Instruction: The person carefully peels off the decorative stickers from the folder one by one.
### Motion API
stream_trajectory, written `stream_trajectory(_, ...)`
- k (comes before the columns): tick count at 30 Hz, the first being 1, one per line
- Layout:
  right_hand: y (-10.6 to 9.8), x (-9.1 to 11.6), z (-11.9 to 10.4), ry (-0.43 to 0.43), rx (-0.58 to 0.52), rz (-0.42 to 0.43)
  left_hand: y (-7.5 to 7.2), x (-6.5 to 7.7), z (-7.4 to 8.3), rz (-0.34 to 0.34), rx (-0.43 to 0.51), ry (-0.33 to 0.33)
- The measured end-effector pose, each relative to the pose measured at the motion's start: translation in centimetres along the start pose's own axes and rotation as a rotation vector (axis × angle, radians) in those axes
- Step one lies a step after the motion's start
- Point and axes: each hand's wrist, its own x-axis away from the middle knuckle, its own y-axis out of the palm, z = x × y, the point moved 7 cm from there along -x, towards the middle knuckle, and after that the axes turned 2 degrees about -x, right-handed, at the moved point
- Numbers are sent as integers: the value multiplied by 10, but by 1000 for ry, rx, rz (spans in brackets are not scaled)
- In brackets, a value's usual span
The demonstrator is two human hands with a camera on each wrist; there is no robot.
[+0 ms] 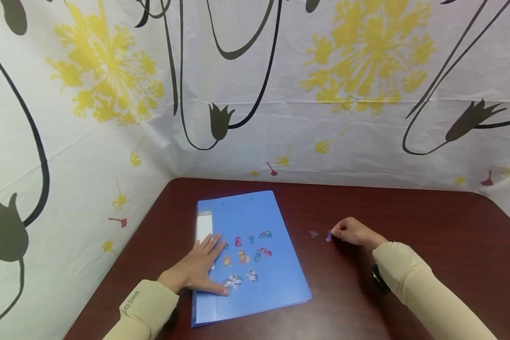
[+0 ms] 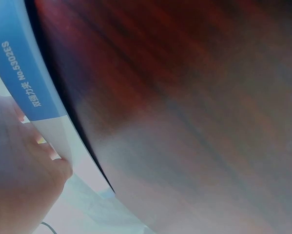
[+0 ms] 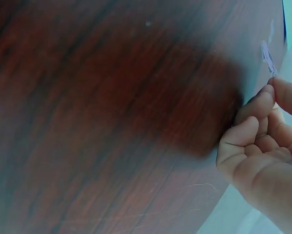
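Note:
A blue file folder [image 1: 276, 278] lies on the table, with several small cartoon pony stickers [image 1: 243, 257] spread over its cover. My left hand [image 1: 197, 264] rests on the folder's left side, fingers spread, touching its cover. To the right of the folder, my right hand [image 1: 352, 232] pinches a small purple pony sticker [image 1: 328, 236] between thumb and index finger, just above the table. In the right wrist view the sticker [image 3: 268, 59] juts out from the fingertips. Another small purple sticker [image 1: 313, 233] lies on the table between the folder and my right hand.
The dark reddish-brown table [image 1: 450, 245] ends at the back against a white cloth [image 1: 246, 85] printed with flowers. The cloth also hangs along the left side. A white label strip [image 1: 204, 226] runs down the folder's spine side.

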Motion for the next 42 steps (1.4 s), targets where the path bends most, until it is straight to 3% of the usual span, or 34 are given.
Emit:
stream_trajectory(13,1,-6,1,-5,152,134,-1,0,1,1,1,8)
stream_trajectory(21,1,-4,-5,-8,182,169,-1,2,1,3,-6,13)
stream_trajectory(29,5,-8,-3,-9,321,176,-1,1,2,4,7,10)
stream_trajectory(42,2,-3,-2,-45,269,217,-1,1,2,1,-2,4)
